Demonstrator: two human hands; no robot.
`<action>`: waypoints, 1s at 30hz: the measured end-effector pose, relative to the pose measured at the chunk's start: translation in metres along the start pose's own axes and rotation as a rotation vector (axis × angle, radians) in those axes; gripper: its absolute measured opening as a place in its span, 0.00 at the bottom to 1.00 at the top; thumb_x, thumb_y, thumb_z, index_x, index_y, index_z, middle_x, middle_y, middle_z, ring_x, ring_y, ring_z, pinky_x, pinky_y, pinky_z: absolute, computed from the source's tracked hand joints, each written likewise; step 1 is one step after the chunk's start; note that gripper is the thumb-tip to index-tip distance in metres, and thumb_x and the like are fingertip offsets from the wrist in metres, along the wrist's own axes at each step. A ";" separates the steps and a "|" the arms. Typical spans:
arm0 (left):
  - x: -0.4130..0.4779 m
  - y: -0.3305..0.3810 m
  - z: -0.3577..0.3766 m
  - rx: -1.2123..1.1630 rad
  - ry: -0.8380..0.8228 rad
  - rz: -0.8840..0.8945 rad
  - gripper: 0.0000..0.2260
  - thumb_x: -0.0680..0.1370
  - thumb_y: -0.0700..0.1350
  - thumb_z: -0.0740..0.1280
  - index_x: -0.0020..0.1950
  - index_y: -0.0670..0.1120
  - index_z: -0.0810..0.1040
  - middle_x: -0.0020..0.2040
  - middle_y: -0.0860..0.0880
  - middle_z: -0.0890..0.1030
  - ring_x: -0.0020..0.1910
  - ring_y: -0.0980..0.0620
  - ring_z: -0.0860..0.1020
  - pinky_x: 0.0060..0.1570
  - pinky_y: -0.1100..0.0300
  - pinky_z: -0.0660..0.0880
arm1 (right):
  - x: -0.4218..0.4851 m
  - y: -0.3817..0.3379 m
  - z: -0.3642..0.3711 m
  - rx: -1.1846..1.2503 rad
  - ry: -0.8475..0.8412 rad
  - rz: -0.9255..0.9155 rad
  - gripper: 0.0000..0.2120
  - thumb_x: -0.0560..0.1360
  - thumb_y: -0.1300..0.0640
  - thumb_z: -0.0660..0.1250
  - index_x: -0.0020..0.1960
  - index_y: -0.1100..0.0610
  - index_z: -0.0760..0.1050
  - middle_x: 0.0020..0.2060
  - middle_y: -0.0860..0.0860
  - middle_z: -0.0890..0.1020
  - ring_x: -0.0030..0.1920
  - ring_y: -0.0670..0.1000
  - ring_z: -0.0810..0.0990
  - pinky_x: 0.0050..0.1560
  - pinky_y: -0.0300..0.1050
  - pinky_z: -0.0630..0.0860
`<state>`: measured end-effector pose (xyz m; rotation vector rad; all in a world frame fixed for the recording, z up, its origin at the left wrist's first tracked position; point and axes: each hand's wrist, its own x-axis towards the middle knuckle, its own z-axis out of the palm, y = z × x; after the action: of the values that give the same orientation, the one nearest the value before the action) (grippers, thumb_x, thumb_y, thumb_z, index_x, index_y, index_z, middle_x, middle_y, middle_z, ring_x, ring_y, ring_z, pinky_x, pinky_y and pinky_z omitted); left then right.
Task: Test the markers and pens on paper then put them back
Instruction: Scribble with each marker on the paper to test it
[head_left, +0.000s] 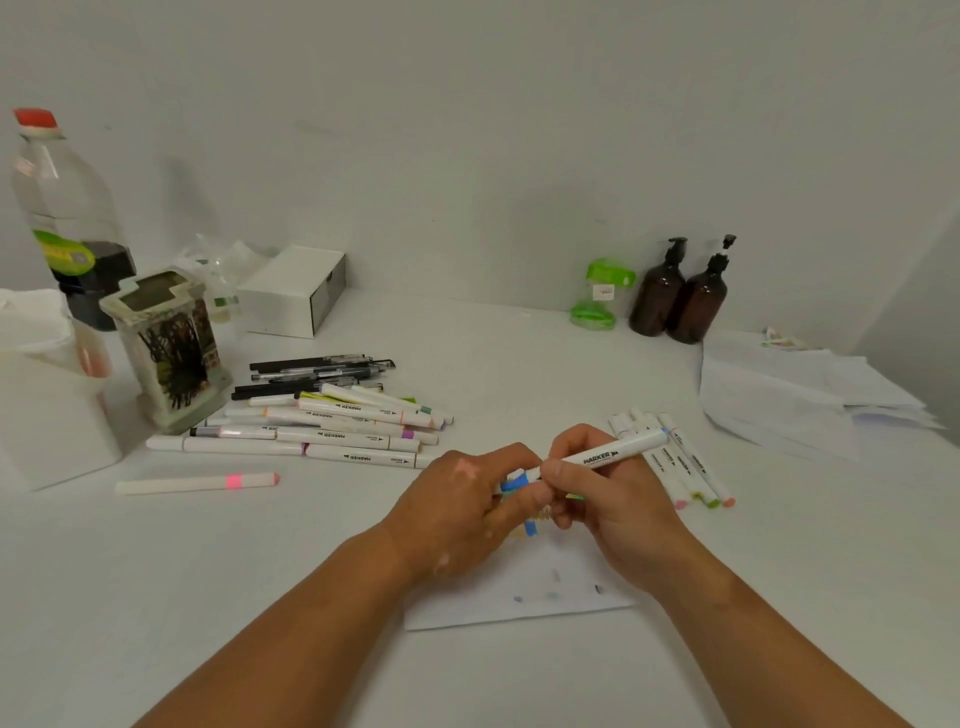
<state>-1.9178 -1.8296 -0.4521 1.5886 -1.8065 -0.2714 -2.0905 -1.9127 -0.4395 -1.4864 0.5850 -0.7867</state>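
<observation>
White marker (602, 457) with black lettering on the barrel is held in both hands, just above the sheet of paper (519, 603) at the near middle of the table (519, 384). The right hand (613, 499) has its fingers curled round the barrel, with the far end pointing up and to the right. The left hand (462, 512) pinches the blue end of that same marker with thumb and fingertips. Can't tell if the cap there is fully on, since the fingers cover the join.

The paper has little swatches on it, blue and yellowish right under the hands and a few faint greyish dabs nearer its front edge.

Left of the hands is a loose pile of markers (337, 426) with some black pens (311, 370) behind it, and one pink-banded marker (197, 483) lying on its own in front. Just right of the hands, a short row of markers (691, 470) lies side by side.

Further back are a paper stack (805, 400) on the right, two amber pump bottles (675, 296) and a white box (296, 291).
</observation>
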 end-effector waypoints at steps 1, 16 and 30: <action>-0.001 -0.003 0.000 0.028 -0.031 -0.016 0.19 0.76 0.67 0.63 0.60 0.57 0.74 0.38 0.53 0.79 0.35 0.53 0.73 0.38 0.56 0.74 | -0.001 0.001 -0.003 0.007 0.052 -0.011 0.07 0.68 0.55 0.73 0.41 0.57 0.77 0.30 0.57 0.75 0.30 0.54 0.73 0.31 0.44 0.73; -0.005 -0.026 0.012 0.282 -0.215 -0.114 0.42 0.62 0.79 0.65 0.70 0.58 0.73 0.63 0.57 0.80 0.53 0.56 0.75 0.52 0.64 0.71 | -0.019 0.026 -0.021 -0.494 0.205 0.131 0.08 0.73 0.59 0.73 0.39 0.47 0.82 0.26 0.49 0.81 0.26 0.45 0.76 0.27 0.37 0.73; -0.005 -0.021 0.009 0.288 -0.244 -0.155 0.37 0.65 0.75 0.68 0.70 0.58 0.73 0.60 0.55 0.80 0.48 0.57 0.71 0.49 0.63 0.67 | -0.020 0.024 -0.020 -0.553 0.135 0.137 0.07 0.72 0.58 0.74 0.41 0.45 0.83 0.26 0.47 0.80 0.26 0.42 0.75 0.26 0.35 0.71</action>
<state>-1.9073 -1.8320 -0.4726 1.9746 -1.9781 -0.2971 -2.1158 -1.9125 -0.4667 -1.8768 1.0567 -0.6470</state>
